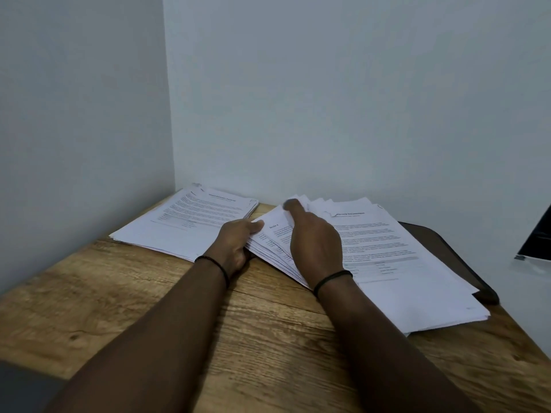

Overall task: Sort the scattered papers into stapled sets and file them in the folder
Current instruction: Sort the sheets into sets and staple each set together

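You are looking down into a corner where two plain, pale blue-grey walls meet: the left wall runs toward you, the back wall spans the rest of the view, and their seam drops straight to the desk. Both are bare and evenly lit, soft and dim, with only faint shading near the corner. The wooden desk is pushed tight into that corner; its top shows warm brown grain with darker knots and streaks. At your lower left, beyond the desk edge, a dark grey patch of floor shows, blurred.
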